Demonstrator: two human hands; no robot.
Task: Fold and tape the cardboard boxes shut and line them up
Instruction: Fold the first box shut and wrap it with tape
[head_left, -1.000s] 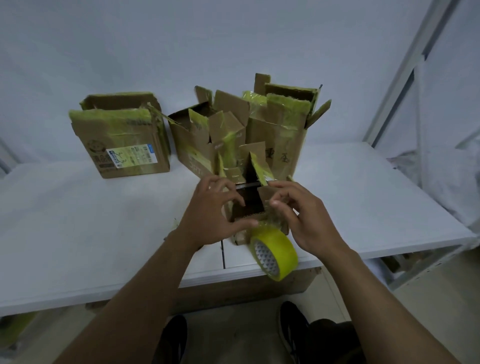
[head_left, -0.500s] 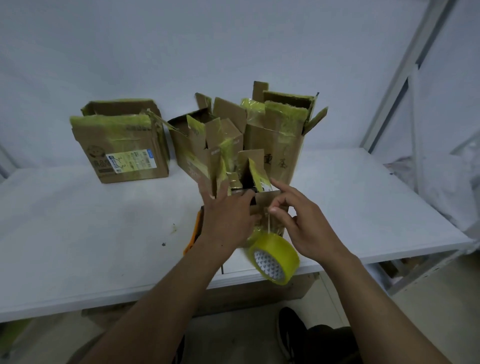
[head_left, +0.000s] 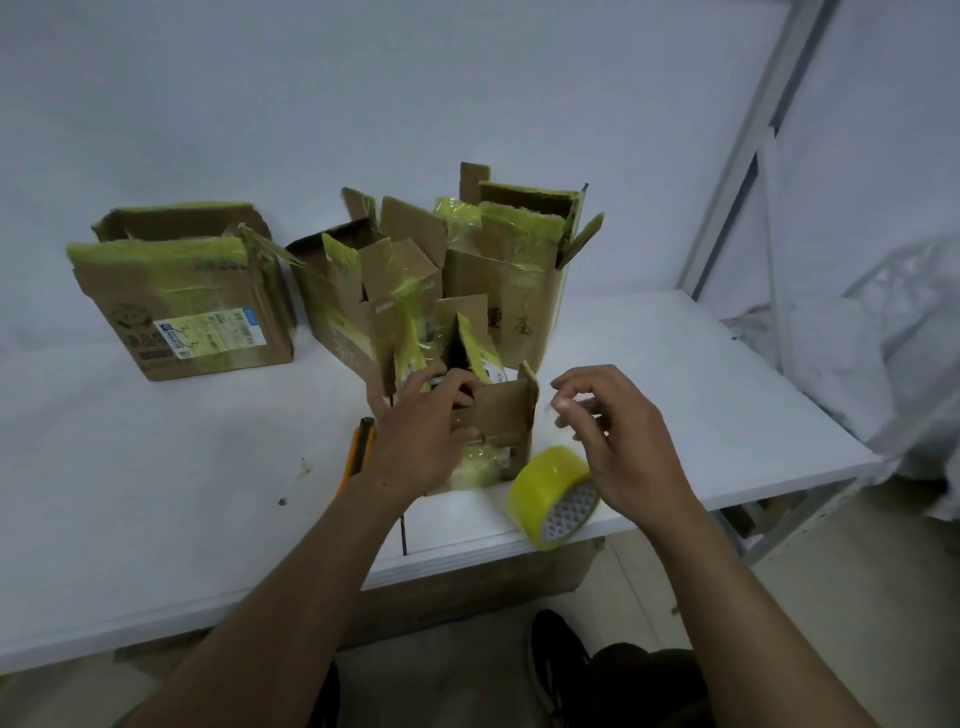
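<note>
1. My left hand (head_left: 421, 436) grips the small box (head_left: 504, 415) at the near middle of the table (head_left: 156, 493). Its fingers are curled over the top edge of the box's front wall and reach inside.
2. My right hand (head_left: 618, 441) hovers just right of that box with its fingers curled. The thumb and forefinger tips are close together. There is a faint sheen by them, but I cannot tell whether they hold a tape end.
3. The yellow tape roll (head_left: 553, 491) sits at the table's near edge, just right of the small box. My right hand partly covers it.
4. An orange knife (head_left: 358, 452) lies on the table just left of my left wrist, which hides its near end.
5. Crowding the small box from behind are an open box (head_left: 337, 301), tilted with its flaps up, and a tall box (head_left: 519, 270) at the far right with handwriting on its side.
6. A labelled box (head_left: 182, 312) stands apart at the far left, with yellow tape across its top.
7. A metal frame (head_left: 753, 156) rises to the right of the table, with plastic sheeting (head_left: 883, 338) beyond it. A black shoe (head_left: 558, 660) shows below the table edge.
8. Count: four boxes that I can separate, though the overlapping cluster may hide more. There is one tape roll, one knife and two hands.
</note>
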